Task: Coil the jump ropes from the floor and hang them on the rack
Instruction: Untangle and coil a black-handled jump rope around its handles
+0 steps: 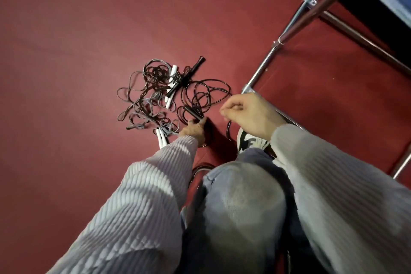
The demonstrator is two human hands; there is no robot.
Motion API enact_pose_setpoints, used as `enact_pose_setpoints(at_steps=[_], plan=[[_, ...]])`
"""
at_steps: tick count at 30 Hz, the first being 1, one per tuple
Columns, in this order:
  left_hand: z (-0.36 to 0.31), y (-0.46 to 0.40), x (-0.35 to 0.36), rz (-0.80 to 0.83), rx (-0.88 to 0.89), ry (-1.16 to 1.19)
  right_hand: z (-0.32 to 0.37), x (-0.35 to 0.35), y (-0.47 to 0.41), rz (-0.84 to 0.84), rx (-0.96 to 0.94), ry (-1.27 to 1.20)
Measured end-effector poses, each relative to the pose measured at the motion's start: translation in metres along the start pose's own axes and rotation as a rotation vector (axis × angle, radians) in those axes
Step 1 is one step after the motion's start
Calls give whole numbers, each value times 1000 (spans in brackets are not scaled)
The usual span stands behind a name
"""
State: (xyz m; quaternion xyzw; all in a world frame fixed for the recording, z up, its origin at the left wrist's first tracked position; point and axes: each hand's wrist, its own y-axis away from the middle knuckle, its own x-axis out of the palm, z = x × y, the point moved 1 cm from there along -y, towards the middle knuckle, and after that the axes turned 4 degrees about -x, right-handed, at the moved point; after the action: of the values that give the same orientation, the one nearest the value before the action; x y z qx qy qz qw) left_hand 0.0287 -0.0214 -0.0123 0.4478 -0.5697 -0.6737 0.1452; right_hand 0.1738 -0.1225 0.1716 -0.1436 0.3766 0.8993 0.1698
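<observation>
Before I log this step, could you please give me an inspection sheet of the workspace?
Surface: dark red floor, bare apart from the ropes.
Job's things: tangled jump ropes, uncoiled on the floor; black handle and white handles among them.
Clutter: nothing seen.
Grips: left hand grips the black handle's end; right hand pinches a black cord.
Cables: rope cords only, looped over each other.
Surroundings: chrome rack at right, no rope on it in view; person's knee and shoe below.
</observation>
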Motion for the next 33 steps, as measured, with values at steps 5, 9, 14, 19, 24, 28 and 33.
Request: enact_pose_setpoints(at_steps=[5,9,14,19,24,28,33], plan=[[-8,-9,13,-130,8,-137,-8,2,-3,14,39,-27],[-7,3,11,-233,-51,41,-2,4,-3,23,43,12],[-4,45,-6,-262,66,474,11,-8,-1,-28,27,9],[20,130,-49,-495,343,932,28,-21,18,-154,30,-21],[29,249,-107,-554,643,1055,72,-30,67,-284,-70,-8],[43,332,-138,-481,787,1168,108,-27,115,-286,-206,-37],[53,430,-165,-412,1109,1197,150,-10,164,-142,-303,136]])
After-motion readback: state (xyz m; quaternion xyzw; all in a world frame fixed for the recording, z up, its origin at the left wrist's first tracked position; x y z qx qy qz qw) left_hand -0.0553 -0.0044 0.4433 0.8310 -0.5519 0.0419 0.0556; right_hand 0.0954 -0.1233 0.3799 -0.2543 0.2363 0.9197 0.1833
